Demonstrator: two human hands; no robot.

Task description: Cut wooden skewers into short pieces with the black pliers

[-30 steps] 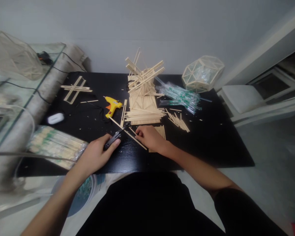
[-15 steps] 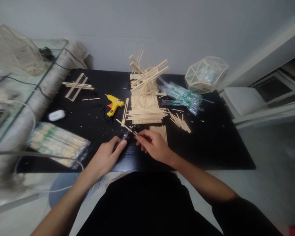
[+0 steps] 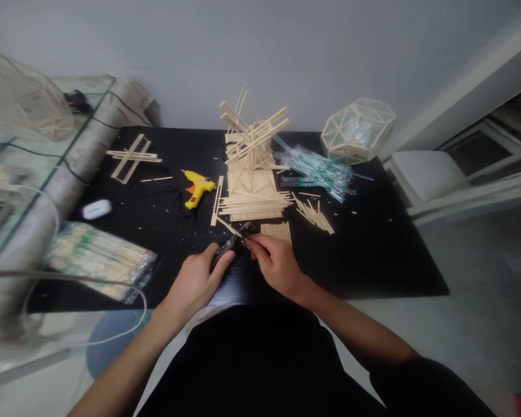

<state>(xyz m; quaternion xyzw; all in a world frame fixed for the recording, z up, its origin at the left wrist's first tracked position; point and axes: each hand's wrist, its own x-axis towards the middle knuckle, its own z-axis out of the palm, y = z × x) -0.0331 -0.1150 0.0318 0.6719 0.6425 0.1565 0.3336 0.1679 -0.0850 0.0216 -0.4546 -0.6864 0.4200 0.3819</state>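
My left hand (image 3: 200,275) is wrapped round a dark plier-like tool (image 3: 226,248), thumb along its handle. The head of the tool lies across a thin wooden stick (image 3: 228,226), which slants up to the left. My right hand (image 3: 275,263) pinches the stick's near end close to the tool's head; the fingertips are partly hidden. Just beyond the hands, a pile of loose sticks (image 3: 256,201) lies on a flat stick panel. A model built of sticks (image 3: 254,153) with crossed blades stands behind it. Right of the tool's head is a small stick panel (image 3: 276,231).
On the black table (image 3: 364,249) lie a yellow glue gun (image 3: 197,188), short cut sticks (image 3: 315,215), a stick cross (image 3: 134,157), a white case (image 3: 96,209), a bagged stick pack (image 3: 102,260) and plastic wrappers (image 3: 319,171). A stick polyhedron (image 3: 358,130) stands back right.
Both hands and the tool have shifted slightly to the right over the table. Less of the stick shows to the left of the tool's head. The view has moved a little.
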